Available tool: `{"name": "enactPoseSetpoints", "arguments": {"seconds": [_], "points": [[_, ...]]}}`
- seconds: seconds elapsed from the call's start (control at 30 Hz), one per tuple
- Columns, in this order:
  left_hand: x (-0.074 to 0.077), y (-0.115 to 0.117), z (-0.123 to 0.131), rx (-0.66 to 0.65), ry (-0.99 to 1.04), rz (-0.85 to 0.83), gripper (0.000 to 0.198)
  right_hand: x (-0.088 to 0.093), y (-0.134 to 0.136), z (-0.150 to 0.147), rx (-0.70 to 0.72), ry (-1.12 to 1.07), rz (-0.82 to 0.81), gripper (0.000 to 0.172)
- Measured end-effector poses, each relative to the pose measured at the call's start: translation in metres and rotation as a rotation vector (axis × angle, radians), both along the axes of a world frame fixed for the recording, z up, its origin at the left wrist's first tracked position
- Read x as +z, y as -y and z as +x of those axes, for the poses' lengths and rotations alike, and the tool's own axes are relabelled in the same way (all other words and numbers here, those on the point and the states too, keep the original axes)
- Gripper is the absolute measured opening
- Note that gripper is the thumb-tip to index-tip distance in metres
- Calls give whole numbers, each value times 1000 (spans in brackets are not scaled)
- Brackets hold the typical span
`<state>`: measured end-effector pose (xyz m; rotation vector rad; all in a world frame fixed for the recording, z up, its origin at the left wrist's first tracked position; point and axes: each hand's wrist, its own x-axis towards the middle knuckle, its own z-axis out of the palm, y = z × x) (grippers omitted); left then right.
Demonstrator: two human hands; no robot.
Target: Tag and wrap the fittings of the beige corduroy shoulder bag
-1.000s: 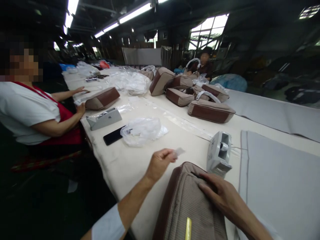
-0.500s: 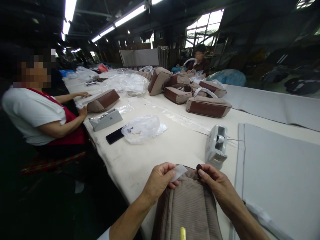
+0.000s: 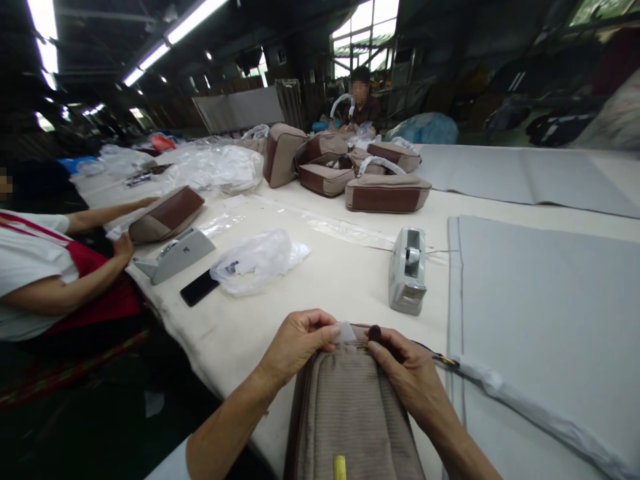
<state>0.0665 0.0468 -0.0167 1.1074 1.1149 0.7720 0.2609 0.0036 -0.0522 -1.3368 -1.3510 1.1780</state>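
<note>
A striped taupe bag (image 3: 350, 407) with brown sides lies on the table in front of me, a gold-coloured piece near its lower end. At the bag's far end my left hand (image 3: 305, 340) pinches a small white translucent sheet (image 3: 345, 332) over the fabric. Just right of it, my right hand (image 3: 400, 357) has thumb and fingers closed on a dark brown tab (image 3: 375, 333) beside the zipper. A strap wrapped in white film (image 3: 520, 397) runs off to the right from behind my right hand.
A grey tape dispenser (image 3: 409, 270) stands beyond the bag. Left are a plastic bag (image 3: 257, 260), a phone (image 3: 199, 288) and another dispenser (image 3: 183, 255). Several bags (image 3: 387, 193) are piled farther back. A person at left handles a bag (image 3: 167, 215); grey sheets (image 3: 550, 320) lie right.
The view has turned to the right. My left hand has brought the white sheet down against the bag's end, closer to the brown tab. More of the wrapped strap shows.
</note>
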Motion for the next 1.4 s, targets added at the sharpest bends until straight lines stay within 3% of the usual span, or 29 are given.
{"name": "enactPoseSetpoints", "arguments": {"seconds": [0.23,0.43,0.53,0.63,0.7,0.77,0.87,1.0,1.23,1.4], "points": [[-9,-1,-5,0,-17,-31,28,5,-20,12,84,-190,-256,26],[-13,-3,-5,5,-24,-31,27,12,-32,1,62,-164,-248,18],[-14,-2,-7,-3,-10,-29,26,18,-32,3,209,-45,-181,12],[-15,-1,-8,-25,-7,-18,25,24,-29,13,439,61,-153,18],[-16,-1,-8,-23,-3,-14,25,25,-28,18,514,100,-146,21],[-15,0,-7,-10,7,-20,26,22,-28,20,497,87,-154,24],[-14,0,-6,-2,8,-22,26,14,-30,17,358,43,-184,28],[-14,1,-6,2,0,-13,25,8,-30,10,177,100,-124,19],[-15,0,-7,0,-7,-9,25,5,-20,1,132,-65,-201,22],[-15,0,-9,-10,-44,-14,25,-1,-13,-3,124,96,17,18]]}}
